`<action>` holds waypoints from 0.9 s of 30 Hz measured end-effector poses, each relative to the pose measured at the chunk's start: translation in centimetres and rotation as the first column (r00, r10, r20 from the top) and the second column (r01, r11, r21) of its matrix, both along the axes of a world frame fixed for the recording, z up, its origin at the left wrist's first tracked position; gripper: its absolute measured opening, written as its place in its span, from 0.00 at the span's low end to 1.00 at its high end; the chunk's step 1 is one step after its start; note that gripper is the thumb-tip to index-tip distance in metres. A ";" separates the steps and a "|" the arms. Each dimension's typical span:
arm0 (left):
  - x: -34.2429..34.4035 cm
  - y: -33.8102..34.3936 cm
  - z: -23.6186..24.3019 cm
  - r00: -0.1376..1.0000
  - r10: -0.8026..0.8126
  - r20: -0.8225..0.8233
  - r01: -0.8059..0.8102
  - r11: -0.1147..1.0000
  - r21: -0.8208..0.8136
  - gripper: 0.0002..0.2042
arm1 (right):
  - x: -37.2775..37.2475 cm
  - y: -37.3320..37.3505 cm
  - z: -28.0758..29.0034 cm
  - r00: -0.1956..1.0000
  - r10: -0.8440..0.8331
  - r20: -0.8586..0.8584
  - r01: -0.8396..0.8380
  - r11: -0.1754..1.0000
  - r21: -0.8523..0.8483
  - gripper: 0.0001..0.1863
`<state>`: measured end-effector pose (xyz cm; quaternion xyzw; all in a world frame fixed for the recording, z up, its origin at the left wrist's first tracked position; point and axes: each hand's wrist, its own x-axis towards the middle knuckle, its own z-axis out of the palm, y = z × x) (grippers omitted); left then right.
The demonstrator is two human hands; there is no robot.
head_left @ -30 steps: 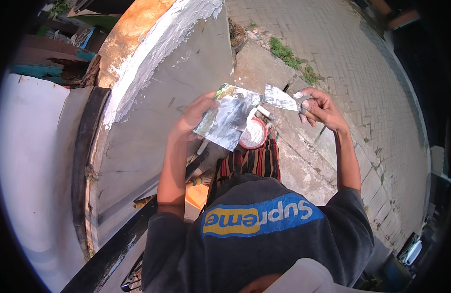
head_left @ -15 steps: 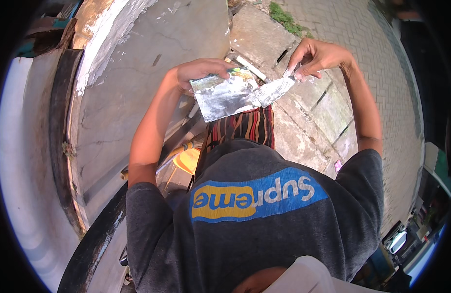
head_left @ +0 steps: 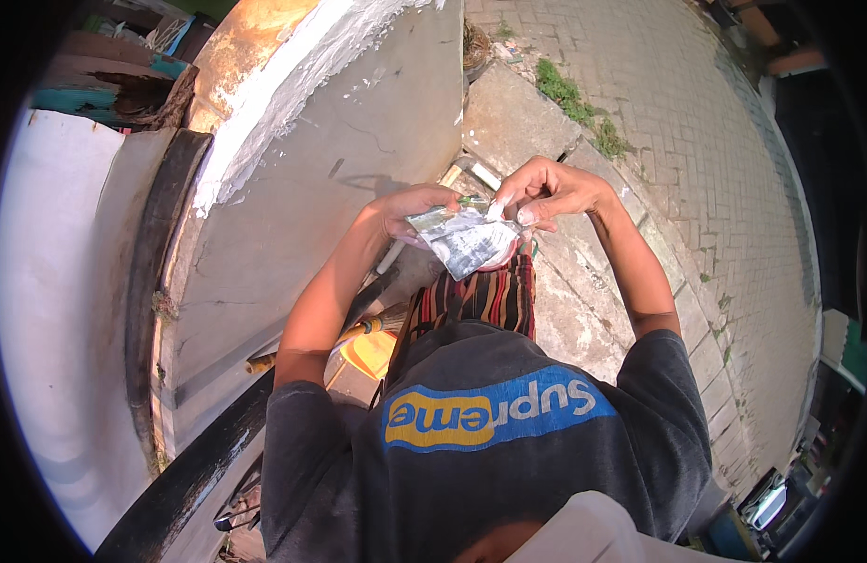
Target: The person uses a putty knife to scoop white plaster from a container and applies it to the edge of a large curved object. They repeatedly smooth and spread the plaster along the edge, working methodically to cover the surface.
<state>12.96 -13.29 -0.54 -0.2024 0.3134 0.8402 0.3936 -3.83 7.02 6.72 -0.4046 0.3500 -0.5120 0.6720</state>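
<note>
My left hand [head_left: 416, 210] holds a thin flat sheet [head_left: 457, 249] by its far left edge, thumb on top. White paste and dark grey streaks cover its face, with a little green at the far edge. My right hand [head_left: 562, 194] is closed in a pinch at the sheet's right side, fingertips whitened. It grips a smaller flat piece smeared white, which now overlaps the sheet; its outline is hard to make out. Both hands are above my striped legwear [head_left: 485, 298].
A grey wall [head_left: 311, 197] with a flaking white top edge stands at the left. Concrete slabs [head_left: 583, 291] and brick paving [head_left: 677, 141] lie to the right, with weeds [head_left: 563, 91] between. A yellow object [head_left: 369, 355] and a white bar [head_left: 478, 173] lie near the wall.
My right hand has come in left and down, bringing the smaller piece over the sheet. The left hand has moved right and down, and the sheet is tilted differently. The whole view has shifted slightly.
</note>
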 end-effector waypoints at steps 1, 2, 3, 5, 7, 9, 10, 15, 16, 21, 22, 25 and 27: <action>0.5 0.0 -1.4 0.998 0.056 -0.001 -0.056 0.994 -0.093 0.14 | -0.2 -0.1 0.6 0.997 -0.079 0.005 0.079 0.995 -0.059 0.16; 1.3 -0.1 -2.6 0.993 0.115 -0.007 -0.114 0.974 -0.195 0.12 | -0.9 -0.7 1.3 0.988 -0.150 0.021 0.152 0.981 -0.124 0.16; 1.9 -0.2 -3.9 0.986 0.166 -0.019 -0.164 0.942 -0.293 0.10 | -1.5 -1.5 2.4 0.950 -0.313 0.003 0.307 0.930 -0.203 0.17; 3.0 0.9 -2.5 0.958 0.279 0.069 -0.265 0.951 -0.161 0.13 | -1.6 -2.5 3.7 0.795 -0.605 0.046 0.587 0.748 -0.311 0.17; 4.4 1.5 -2.4 0.948 0.311 0.062 -0.293 0.934 -0.206 0.14 | -2.9 -4.0 5.2 0.543 -0.834 -0.095 0.767 0.539 -0.349 0.17; 5.6 2.0 -2.4 0.932 0.351 0.086 -0.332 0.925 -0.186 0.15 | -4.2 -5.6 6.2 0.271 -0.943 -0.193 0.809 0.332 -0.485 0.16; 6.2 2.2 -2.7 0.918 0.381 0.111 -0.365 0.920 -0.146 0.15 | -4.8 -6.7 6.4 0.158 -0.964 -0.212 0.766 0.256 -0.590 0.16; 8.7 2.1 -3.8 0.872 0.478 0.107 -0.480 0.877 -0.009 0.18 | -6.5 -9.3 7.4 -0.245 -0.890 -0.385 0.526 0.212 -0.824 0.15; 8.8 2.3 -3.9 0.864 0.492 0.111 -0.494 0.870 -0.012 0.18 | -7.2 -9.7 7.3 -0.313 -0.872 -0.378 0.452 0.213 -0.866 0.16; 9.4 3.0 -4.2 0.812 0.558 0.174 -0.568 0.823 0.012 0.18 | -7.6 -10.4 8.2 -0.513 -0.776 -0.366 0.215 0.297 -0.930 0.19; 9.4 3.0 -4.1 0.807 0.563 0.177 -0.575 0.818 0.018 0.18 | -7.6 -10.5 8.3 -0.539 -0.762 -0.358 0.182 0.310 -0.933 0.20; 9.3 2.9 -3.8 0.798 0.573 0.187 -0.588 0.808 0.032 0.18 | -7.7 -10.8 8.5 -0.588 -0.724 -0.360 0.137 0.350 -0.927 0.20; 9.4 2.8 -4.0 0.795 0.575 0.194 -0.591 0.806 0.034 0.18 | -7.8 -10.9 8.5 -0.603 -0.711 -0.361 0.120 0.367 -0.922 0.20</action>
